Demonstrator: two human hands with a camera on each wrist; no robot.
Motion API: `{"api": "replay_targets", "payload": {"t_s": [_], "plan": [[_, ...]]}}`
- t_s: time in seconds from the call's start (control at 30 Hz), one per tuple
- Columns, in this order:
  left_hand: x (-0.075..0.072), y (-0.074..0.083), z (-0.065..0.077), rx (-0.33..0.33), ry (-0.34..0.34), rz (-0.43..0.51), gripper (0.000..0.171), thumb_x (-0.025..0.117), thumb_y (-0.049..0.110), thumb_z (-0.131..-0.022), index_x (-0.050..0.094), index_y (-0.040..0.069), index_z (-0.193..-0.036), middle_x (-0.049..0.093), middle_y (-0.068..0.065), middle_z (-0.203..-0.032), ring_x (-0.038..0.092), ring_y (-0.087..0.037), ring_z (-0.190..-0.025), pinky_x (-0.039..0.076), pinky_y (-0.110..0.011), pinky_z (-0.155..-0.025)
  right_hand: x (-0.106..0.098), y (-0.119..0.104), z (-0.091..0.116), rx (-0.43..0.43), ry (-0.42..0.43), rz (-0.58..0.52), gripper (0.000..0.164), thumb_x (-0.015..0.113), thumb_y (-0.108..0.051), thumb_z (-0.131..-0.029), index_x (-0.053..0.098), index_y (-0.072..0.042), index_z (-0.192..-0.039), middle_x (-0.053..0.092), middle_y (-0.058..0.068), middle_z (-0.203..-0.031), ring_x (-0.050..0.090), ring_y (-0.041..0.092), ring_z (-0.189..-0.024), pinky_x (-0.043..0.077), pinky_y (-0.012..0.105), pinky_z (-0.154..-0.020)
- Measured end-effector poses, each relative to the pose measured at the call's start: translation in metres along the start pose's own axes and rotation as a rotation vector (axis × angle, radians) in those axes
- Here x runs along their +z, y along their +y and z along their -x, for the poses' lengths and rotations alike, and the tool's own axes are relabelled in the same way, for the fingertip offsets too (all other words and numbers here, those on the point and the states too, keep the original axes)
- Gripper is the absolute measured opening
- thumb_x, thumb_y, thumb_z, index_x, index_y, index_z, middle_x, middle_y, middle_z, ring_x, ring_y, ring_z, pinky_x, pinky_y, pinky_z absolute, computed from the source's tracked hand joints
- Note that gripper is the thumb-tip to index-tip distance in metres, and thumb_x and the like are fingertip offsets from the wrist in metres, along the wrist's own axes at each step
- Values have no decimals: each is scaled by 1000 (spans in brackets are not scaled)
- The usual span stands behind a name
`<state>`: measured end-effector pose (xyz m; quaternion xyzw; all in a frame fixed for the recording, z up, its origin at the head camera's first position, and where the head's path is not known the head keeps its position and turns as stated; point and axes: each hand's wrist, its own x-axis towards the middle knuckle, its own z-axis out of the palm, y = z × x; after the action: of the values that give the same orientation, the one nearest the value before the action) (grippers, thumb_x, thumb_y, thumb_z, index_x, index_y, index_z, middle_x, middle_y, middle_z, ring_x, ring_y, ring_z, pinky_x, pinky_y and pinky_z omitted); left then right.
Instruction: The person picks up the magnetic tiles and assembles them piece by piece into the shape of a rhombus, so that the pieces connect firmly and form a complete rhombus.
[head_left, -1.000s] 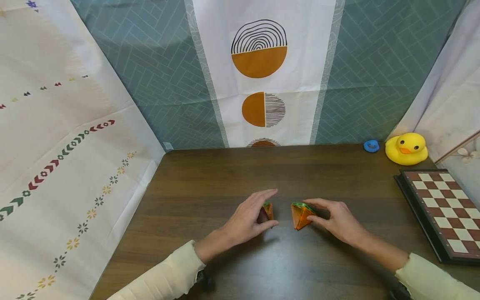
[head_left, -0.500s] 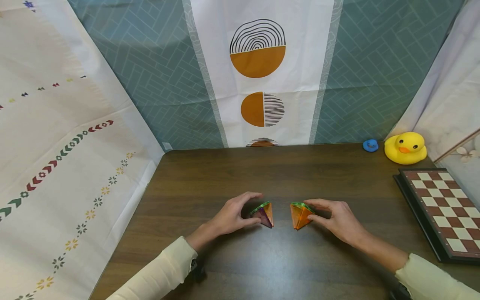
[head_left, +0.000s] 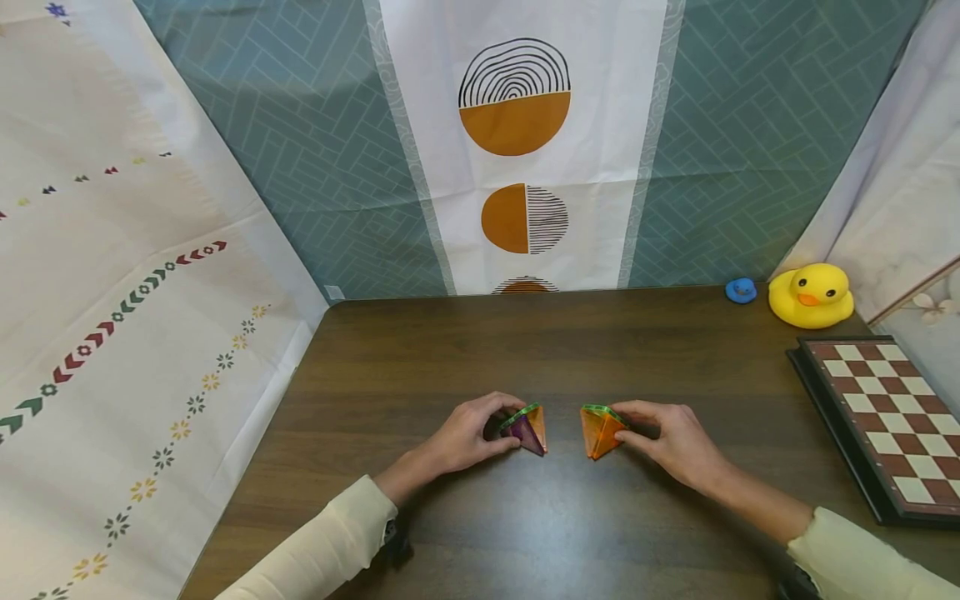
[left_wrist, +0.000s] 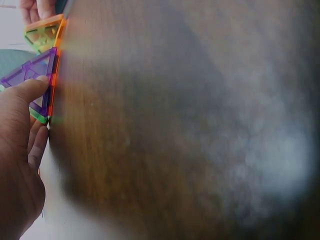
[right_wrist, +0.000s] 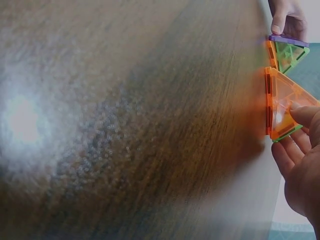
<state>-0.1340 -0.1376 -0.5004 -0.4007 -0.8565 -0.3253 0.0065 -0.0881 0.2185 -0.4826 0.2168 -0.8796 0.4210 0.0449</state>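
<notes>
Two small pyramids of translucent triangular magnetic tiles stand a short gap apart on the dark wooden table. The left pyramid (head_left: 529, 433) has purple, orange and green tiles; my left hand (head_left: 472, 435) holds it, thumb on the purple face and fingers behind at the green tile. In the left wrist view my thumb lies flat on the purple tile (left_wrist: 30, 75). My right hand (head_left: 671, 433) pinches the right pyramid (head_left: 600, 435), made of orange and green tiles. The right wrist view shows my thumb on its orange tile (right_wrist: 285, 100) and fingers at the green one.
A chessboard (head_left: 892, 425) lies along the table's right side. Behind it, a yellow rubber duck (head_left: 810, 298) and a small blue duck (head_left: 741, 291) sit at the back right corner. Patterned cloth (head_left: 322, 167) hangs behind the wooden table (head_left: 420, 350).
My left hand drew back left from the left pyramid, uncovering its purple face, then closed its thumb and fingers on it. The right hand keeps its pinch, nearly still.
</notes>
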Motion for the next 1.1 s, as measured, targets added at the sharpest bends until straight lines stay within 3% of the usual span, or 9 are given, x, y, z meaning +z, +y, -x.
{"api": "replay_targets", "payload": {"t_s": [0.73, 1.1], "plan": [[17, 20, -21, -6, -56, -45, 49, 83, 24, -96, 64, 11, -139, 67, -2, -134, 67, -8, -108, 55, -20, -92, 7, 0, -4, -26, 23, 7, 37, 87, 1, -85, 78, -2, -120, 79, 12, -112, 78, 30, -96, 63, 47, -82], [23, 25, -28, -10, -58, -40, 53, 82, 26, -97, 62, 11, -143, 67, -1, -134, 67, -8, -109, 55, -21, -93, 10, 0, -6, -13, -14, -10, 41, 86, 4, -85, 77, -6, -124, 79, 10, -116, 77, 31, -101, 62, 46, -86]]}}
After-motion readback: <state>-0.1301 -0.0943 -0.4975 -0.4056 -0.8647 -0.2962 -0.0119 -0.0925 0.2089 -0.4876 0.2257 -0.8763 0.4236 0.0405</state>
